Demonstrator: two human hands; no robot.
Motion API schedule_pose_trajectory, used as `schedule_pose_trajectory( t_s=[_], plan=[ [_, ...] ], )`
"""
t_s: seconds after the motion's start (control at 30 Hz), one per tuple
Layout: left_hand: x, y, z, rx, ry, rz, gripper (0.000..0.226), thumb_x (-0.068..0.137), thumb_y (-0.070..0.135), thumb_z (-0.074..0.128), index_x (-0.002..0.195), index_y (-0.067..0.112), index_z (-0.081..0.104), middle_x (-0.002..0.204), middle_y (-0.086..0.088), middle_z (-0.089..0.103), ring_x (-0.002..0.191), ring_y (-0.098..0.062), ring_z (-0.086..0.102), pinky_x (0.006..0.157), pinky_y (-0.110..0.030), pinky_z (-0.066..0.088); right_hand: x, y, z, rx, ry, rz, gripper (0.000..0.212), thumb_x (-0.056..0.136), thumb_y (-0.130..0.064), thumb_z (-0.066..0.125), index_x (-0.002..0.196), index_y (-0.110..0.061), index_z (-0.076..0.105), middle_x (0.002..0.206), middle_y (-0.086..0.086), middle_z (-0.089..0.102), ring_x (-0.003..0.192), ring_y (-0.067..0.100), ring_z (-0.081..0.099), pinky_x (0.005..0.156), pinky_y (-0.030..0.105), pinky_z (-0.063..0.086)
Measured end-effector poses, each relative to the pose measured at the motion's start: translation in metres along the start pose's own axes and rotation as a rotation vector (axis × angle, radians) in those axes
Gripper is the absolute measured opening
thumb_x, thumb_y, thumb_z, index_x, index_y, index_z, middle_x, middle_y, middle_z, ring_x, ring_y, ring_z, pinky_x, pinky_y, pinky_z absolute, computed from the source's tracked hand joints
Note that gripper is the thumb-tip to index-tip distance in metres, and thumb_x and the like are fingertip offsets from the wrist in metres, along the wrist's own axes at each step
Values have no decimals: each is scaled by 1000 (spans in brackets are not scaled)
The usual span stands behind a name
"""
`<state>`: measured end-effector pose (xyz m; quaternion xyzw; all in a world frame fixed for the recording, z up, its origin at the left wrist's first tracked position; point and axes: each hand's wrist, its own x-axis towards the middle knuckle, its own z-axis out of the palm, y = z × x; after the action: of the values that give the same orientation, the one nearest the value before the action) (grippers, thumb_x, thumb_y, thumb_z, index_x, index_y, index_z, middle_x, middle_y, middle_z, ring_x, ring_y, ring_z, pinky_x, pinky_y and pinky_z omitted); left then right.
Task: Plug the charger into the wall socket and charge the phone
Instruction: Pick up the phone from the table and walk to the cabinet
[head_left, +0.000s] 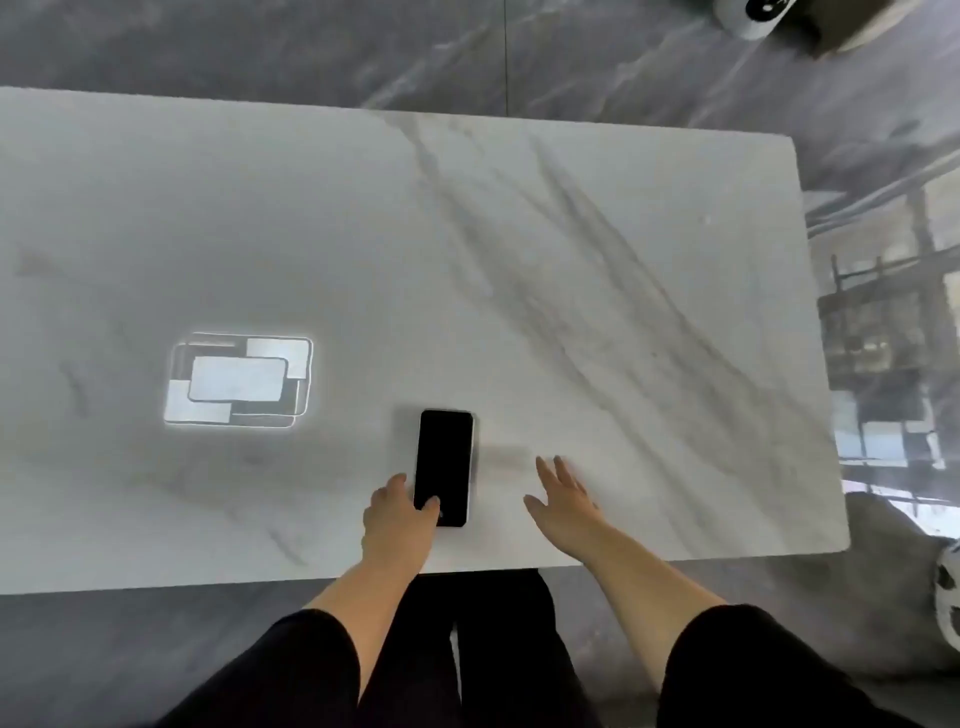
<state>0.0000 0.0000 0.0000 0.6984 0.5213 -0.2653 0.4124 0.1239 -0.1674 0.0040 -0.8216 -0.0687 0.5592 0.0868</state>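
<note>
A black phone (445, 462) lies flat, screen up and dark, near the front edge of a white marble table (571, 270). My left hand (397, 519) rests at the phone's lower left corner, thumb on the screen and fingers along its left side. My right hand (563, 499) hovers open, fingers spread, just right of the phone and apart from it. No charger, cable or wall socket shows in the view.
A bright reflection of a ceiling lamp (239, 379) glows on the table's left half. The table's right edge (821, 364) borders a glossy dark floor. A white and black object (753, 13) sits at the top right, another (948, 597) at the right edge.
</note>
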Motion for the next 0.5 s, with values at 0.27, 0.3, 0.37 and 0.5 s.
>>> schedule_pose_trajectory(
  t_s=[0.27, 0.3, 0.37, 0.5],
  plan=[
    [26, 32, 52, 64, 238, -147, 114, 65, 72, 63, 151, 23, 5, 158, -7, 20, 143, -29, 25, 108, -50, 28, 49, 8, 36, -178, 103, 34, 71, 96, -55, 20, 144, -35, -28, 146, -6, -47, 143, 16, -32, 118, 50, -11],
    [29, 33, 57, 83, 279, -149, 113, 64, 71, 64, 150, 24, 8, 157, -6, 21, 142, -29, 25, 108, -51, 28, 52, 14, 39, -170, 105, 18, 72, 95, -58, 20, 140, -38, -32, 140, -9, -51, 139, 14, -36, 118, 51, -11],
    [32, 33, 67, 113, 341, -132, 111, 63, 70, 66, 149, 25, 12, 155, -6, 24, 139, -30, 28, 105, -51, 31, 56, 20, 41, -142, 90, -9, 72, 91, -64, 20, 131, -45, -37, 132, -14, -55, 131, 9, -42, 117, 50, -12],
    [37, 27, 80, 132, 405, -102, 110, 61, 71, 67, 148, 22, 20, 145, -13, 37, 127, -36, 40, 94, -52, 42, 57, 25, 42, -134, 88, -40, 73, 87, -71, 20, 121, -53, -43, 127, -18, -60, 127, 10, -47, 115, 47, -17]
  ],
)
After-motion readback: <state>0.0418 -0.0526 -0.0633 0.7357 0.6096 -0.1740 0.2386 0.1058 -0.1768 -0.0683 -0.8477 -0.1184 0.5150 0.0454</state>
